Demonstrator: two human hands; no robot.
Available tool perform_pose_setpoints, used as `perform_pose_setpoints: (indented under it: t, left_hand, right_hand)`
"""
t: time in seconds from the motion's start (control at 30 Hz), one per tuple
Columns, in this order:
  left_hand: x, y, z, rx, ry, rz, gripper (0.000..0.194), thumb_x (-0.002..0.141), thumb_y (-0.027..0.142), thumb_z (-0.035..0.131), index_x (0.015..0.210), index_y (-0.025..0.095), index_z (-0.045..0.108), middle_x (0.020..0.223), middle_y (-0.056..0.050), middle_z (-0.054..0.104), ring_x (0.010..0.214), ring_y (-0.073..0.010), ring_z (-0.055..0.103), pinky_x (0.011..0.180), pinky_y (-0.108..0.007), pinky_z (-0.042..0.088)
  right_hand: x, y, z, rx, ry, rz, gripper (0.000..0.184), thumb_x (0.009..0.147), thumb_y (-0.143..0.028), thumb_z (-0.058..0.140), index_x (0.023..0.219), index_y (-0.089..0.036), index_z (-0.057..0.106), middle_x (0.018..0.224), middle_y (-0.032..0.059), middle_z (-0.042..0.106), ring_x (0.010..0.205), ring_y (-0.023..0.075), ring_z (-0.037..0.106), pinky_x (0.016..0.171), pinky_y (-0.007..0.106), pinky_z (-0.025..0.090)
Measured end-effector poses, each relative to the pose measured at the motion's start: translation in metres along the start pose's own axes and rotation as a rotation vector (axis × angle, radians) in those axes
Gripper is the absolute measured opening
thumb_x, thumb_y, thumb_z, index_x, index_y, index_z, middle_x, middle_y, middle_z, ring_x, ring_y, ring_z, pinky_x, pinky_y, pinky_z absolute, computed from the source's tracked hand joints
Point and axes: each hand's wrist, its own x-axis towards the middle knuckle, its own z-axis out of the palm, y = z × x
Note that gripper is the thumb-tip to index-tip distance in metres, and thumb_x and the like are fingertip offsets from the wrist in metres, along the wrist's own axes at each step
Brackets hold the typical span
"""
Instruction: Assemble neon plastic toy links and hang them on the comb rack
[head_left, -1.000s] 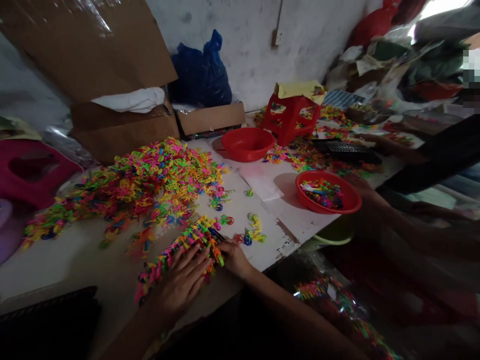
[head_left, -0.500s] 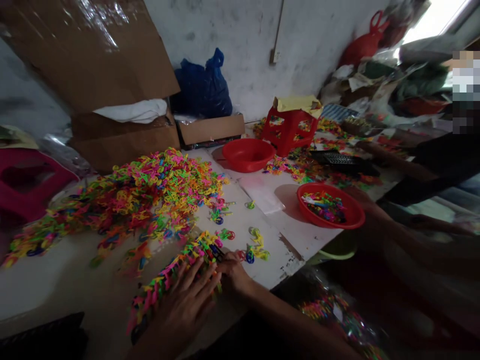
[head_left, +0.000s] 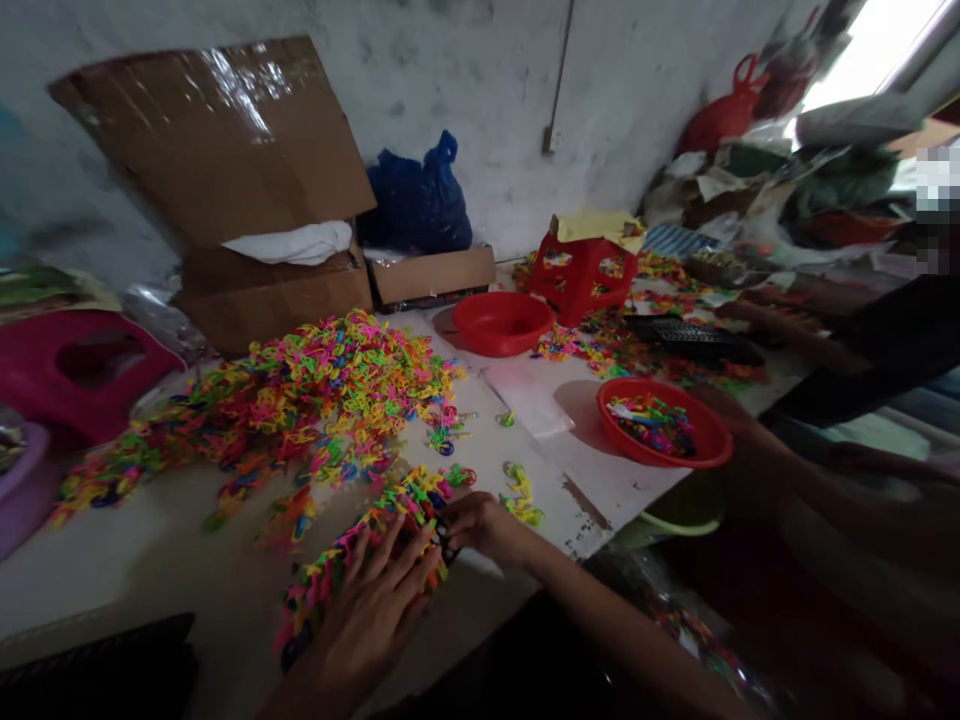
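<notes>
We have our left hand point(head_left: 371, 600) flat on the row point(head_left: 337, 560) of coloured plastic pieces, fingers spread, gripping nothing. Our right hand point(head_left: 484, 525) is at the row's right end, fingers curled in at a dark part there; can't tell if we're pinching anything. Row lies slantwise near the front edge of the bench point(head_left: 555, 470), mostly under our left palm and fingers.

Big loose pile point(head_left: 337, 385) sits behind the row, trailing toward the bench's left end. Few yellow bits point(head_left: 519, 485) just past our right wrist.

To the right, near the front edge: red bowl point(head_left: 652, 455) with mixed pieces in it. A co-worker's arm point(head_left: 765, 440) comes in at its right rim; too dim to tell contact. Second bowl point(head_left: 502, 335) farther back, beside the red stool point(head_left: 574, 290).

Black tray point(head_left: 105, 650) at near left of the bench, blurred. Carton point(head_left: 277, 300) and blue bag point(head_left: 424, 200) at the back edge, by the wall point(head_left: 495, 100).
</notes>
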Motion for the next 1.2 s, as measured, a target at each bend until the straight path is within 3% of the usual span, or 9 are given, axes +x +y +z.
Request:
perform_pose_setpoints:
  t: [0.13, 0.27, 0.33, 0.43, 0.57, 0.77, 0.93, 1.07, 1.2]
  left_hand:
    - [-0.002, -0.002, 0.007, 0.095, 0.077, 0.012, 0.050, 0.088, 0.044, 0.033, 0.136, 0.035, 0.026, 0.139, 0.009, 0.038, 0.127, -0.0240, 0.029, 0.101, -0.040, 0.023]
    - [0.001, -0.006, 0.018, 0.249, 0.303, 0.105, 0.048, 0.084, 0.042, 0.040, 0.131, 0.033, 0.039, 0.132, 0.006, 0.047, 0.122, -0.0260, 0.034, 0.103, -0.044, 0.018]
    - [0.001, -0.007, 0.020, 0.282, 0.322, 0.129, 0.045, 0.084, 0.038, 0.042, 0.129, 0.034, 0.042, 0.133, 0.007, 0.046, 0.123, -0.0262, 0.035, 0.104, -0.045, 0.019]
    - [-0.002, -0.003, 0.017, 0.238, 0.248, 0.091, 0.045, 0.085, 0.037, 0.042, 0.129, 0.034, 0.041, 0.138, 0.008, 0.039, 0.127, -0.0252, 0.031, 0.103, -0.044, 0.024]
    - [-0.005, 0.002, 0.008, 0.042, 0.107, 0.010, 0.045, 0.088, 0.037, 0.039, 0.132, 0.031, 0.036, 0.139, 0.005, 0.038, 0.129, -0.0240, 0.028, 0.104, -0.045, 0.023]
    - [-0.003, 0.004, 0.004, -0.160, -0.072, -0.049, 0.046, 0.089, 0.039, 0.034, 0.135, 0.032, 0.028, 0.141, 0.004, 0.035, 0.131, -0.0227, 0.025, 0.105, -0.053, 0.019]
    - [-0.002, 0.003, 0.003, -0.175, -0.088, -0.046, 0.046, 0.090, 0.036, 0.034, 0.135, 0.032, 0.027, 0.142, 0.003, 0.033, 0.131, -0.0200, 0.025, 0.106, -0.051, 0.018]
    - [-0.001, 0.004, 0.000, -0.152, -0.103, -0.051, 0.047, 0.090, 0.036, 0.033, 0.136, 0.030, 0.025, 0.142, 0.003, 0.032, 0.131, -0.0192, 0.025, 0.107, -0.050, 0.016]
    - [0.000, 0.005, -0.002, -0.126, -0.080, -0.054, 0.048, 0.090, 0.038, 0.033, 0.137, 0.029, 0.026, 0.142, 0.004, 0.032, 0.131, -0.0194, 0.023, 0.108, -0.047, 0.012]
  right_hand:
    - [0.051, 0.022, -0.047, -0.074, 0.171, 0.277, 0.031, 0.086, -0.021, 0.037, 0.086, -0.014, 0.067, 0.083, 0.0077, 0.067, 0.079, 0.0165, 0.058, 0.070, 0.025, 0.042]
    - [0.099, 0.025, -0.053, -0.086, 0.226, 0.327, 0.007, 0.069, -0.014, 0.058, 0.066, -0.013, 0.065, 0.074, 0.0091, 0.065, 0.077, 0.0187, 0.059, 0.069, 0.024, 0.042]
    - [0.108, 0.026, -0.051, -0.064, 0.229, 0.323, 0.004, 0.061, -0.009, 0.061, 0.058, -0.012, 0.061, 0.068, 0.0084, 0.064, 0.075, 0.0193, 0.058, 0.068, 0.026, 0.042]
    - [0.096, 0.029, -0.052, 0.021, 0.235, 0.320, 0.004, 0.064, -0.009, 0.057, 0.064, -0.013, 0.059, 0.068, 0.0053, 0.061, 0.069, 0.0158, 0.057, 0.065, 0.025, 0.042]
    - [0.046, 0.022, -0.047, 0.201, 0.213, 0.325, 0.014, 0.078, -0.026, 0.050, 0.080, -0.014, 0.056, 0.070, 0.0003, 0.058, 0.061, 0.0105, 0.051, 0.057, 0.021, 0.042]
    - [-0.022, -0.020, 0.003, 0.739, 0.361, 0.256, 0.030, 0.070, -0.044, 0.062, 0.075, -0.016, 0.054, 0.066, -0.0013, 0.055, 0.058, 0.0106, 0.049, 0.054, 0.022, 0.041]
    - [-0.026, -0.029, 0.030, 0.509, 0.306, 0.007, 0.025, 0.072, -0.039, 0.062, 0.065, -0.016, 0.055, 0.068, 0.0018, 0.057, 0.066, 0.0138, 0.053, 0.064, 0.024, 0.043]
    - [-0.018, -0.024, 0.032, 0.111, 0.176, -0.079, 0.014, 0.076, -0.026, 0.060, 0.065, -0.017, 0.056, 0.066, 0.0021, 0.058, 0.068, 0.0149, 0.050, 0.067, 0.024, 0.039]
    - [-0.013, -0.024, 0.034, -0.037, 0.074, -0.122, 0.014, 0.079, -0.011, 0.054, 0.067, -0.016, 0.060, 0.069, 0.0019, 0.061, 0.072, 0.0144, 0.050, 0.073, 0.025, 0.037]
